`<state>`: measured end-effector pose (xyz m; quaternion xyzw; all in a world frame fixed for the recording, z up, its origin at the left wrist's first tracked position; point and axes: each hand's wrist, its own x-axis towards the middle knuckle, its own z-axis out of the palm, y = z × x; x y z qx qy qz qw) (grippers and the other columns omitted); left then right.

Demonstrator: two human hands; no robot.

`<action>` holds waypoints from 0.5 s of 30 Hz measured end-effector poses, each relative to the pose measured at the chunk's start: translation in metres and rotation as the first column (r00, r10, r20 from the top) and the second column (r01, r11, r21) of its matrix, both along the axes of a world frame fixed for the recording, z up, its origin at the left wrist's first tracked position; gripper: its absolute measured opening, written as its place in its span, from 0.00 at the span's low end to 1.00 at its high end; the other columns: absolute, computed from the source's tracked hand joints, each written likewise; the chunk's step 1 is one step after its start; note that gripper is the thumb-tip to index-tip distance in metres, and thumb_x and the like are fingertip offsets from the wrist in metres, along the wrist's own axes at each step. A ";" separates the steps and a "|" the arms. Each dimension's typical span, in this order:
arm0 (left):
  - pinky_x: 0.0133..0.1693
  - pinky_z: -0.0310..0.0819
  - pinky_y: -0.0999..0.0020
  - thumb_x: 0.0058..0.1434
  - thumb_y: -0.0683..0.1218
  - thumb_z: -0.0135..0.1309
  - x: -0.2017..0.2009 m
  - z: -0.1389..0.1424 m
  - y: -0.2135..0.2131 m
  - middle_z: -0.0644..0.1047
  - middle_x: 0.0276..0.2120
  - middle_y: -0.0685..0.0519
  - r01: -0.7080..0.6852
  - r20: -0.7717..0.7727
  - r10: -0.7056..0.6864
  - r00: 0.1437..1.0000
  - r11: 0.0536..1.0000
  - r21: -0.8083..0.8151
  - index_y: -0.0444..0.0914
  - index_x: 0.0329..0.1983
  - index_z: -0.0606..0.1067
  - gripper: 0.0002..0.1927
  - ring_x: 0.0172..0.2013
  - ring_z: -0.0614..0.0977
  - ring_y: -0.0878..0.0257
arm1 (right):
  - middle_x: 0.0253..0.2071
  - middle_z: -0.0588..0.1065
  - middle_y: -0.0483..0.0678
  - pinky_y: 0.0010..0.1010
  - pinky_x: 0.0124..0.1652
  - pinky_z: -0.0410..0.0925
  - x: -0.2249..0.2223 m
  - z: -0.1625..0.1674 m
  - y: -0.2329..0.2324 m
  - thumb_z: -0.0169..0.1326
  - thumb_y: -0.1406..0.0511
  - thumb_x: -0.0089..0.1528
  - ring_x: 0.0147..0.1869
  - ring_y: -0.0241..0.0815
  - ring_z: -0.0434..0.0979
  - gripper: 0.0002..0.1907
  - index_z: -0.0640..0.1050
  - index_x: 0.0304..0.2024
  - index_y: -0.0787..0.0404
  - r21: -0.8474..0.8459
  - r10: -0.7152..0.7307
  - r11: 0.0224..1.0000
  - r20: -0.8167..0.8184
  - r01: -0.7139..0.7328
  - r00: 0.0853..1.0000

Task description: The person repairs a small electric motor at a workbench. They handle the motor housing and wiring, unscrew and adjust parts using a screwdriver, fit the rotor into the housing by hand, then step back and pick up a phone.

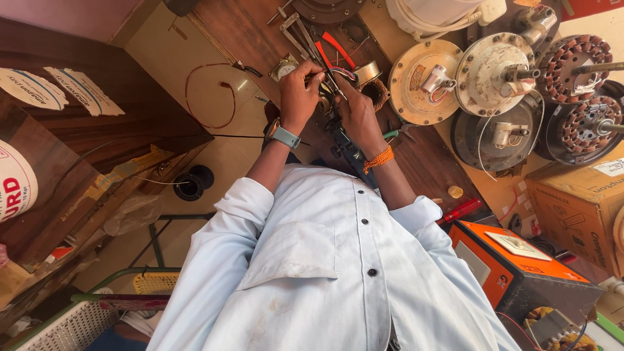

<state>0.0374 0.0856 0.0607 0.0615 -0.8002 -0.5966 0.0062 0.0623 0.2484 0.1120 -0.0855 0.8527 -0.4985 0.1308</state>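
Over the wooden surface (pixel 448 172), both arms reach forward from white shirt sleeves, elbows bent and forearms converging toward one spot. The left hand (pixel 300 91), a grey-strapped watch (pixel 286 136) on its wrist, is clenched around a thin metal tool (pixel 328 77) that points across toward the other hand. The right hand (pixel 357 114), with an orange beaded band (pixel 379 159) at the wrist, is curled with its fingers closed on a small motor part (pixel 328 101); that part sits between the two hands, just above the surface, and is mostly hidden by them, so its exact kind cannot be told. Just beyond the hands lie red-handled pliers (pixel 335 49) and a small copper-wound coil (pixel 375 91). Farther to the right, several round ceiling-fan motor housings (pixel 497 65) and exposed stator windings (pixel 575 62) crowd the surface, touching or overlapping one another. A red-handled screwdriver (pixel 461 211) lies near the right elbow, beside an orange box-shaped device (pixel 520 260). A cardboard box (pixel 578 201) stands at the far right. To the left, a loop of thin red wire (pixel 208 97) lies on a pale floor, near a dark wooden panel (pixel 97 123) and a white mesh basket (pixel 71 325)
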 end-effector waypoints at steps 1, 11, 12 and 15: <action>0.24 0.78 0.71 0.64 0.39 0.59 0.001 0.001 0.000 0.83 0.32 0.52 -0.009 0.013 0.008 1.000 0.999 0.045 0.33 0.40 0.79 0.04 0.26 0.83 0.66 | 0.40 0.77 0.63 0.37 0.44 0.71 0.001 -0.001 0.002 0.46 0.78 0.67 0.40 0.53 0.79 0.29 0.64 0.71 0.66 -0.027 0.025 0.999 -0.047 -0.027 0.999; 0.25 0.79 0.69 0.64 0.43 0.55 -0.007 0.030 -0.015 0.84 0.33 0.50 0.184 0.232 -0.174 0.957 0.983 -0.024 0.36 0.47 0.81 0.11 0.23 0.86 0.61 | 0.60 0.71 0.71 0.44 0.59 0.68 0.013 0.006 0.025 0.47 0.82 0.55 0.63 0.65 0.75 0.43 0.55 0.74 0.70 0.014 0.152 0.988 -0.043 -0.151 0.988; 0.27 0.77 0.65 0.64 0.44 0.57 -0.009 0.034 -0.014 0.84 0.31 0.48 0.193 0.194 -0.166 0.967 0.973 -0.130 0.36 0.45 0.82 0.10 0.25 0.85 0.58 | 0.61 0.70 0.71 0.43 0.60 0.67 0.013 0.005 0.023 0.45 0.83 0.55 0.64 0.65 0.74 0.43 0.56 0.74 0.70 0.007 0.143 0.990 -0.046 -0.142 0.989; 0.31 0.74 0.58 0.63 0.48 0.61 -0.011 0.044 -0.008 0.82 0.28 0.45 0.206 0.155 -0.162 0.975 0.921 -0.332 0.36 0.40 0.84 0.10 0.29 0.83 0.51 | 0.62 0.70 0.70 0.42 0.61 0.67 0.012 0.001 0.015 0.41 0.84 0.53 0.66 0.65 0.72 0.43 0.57 0.74 0.69 -0.017 0.099 0.995 -0.016 -0.099 0.995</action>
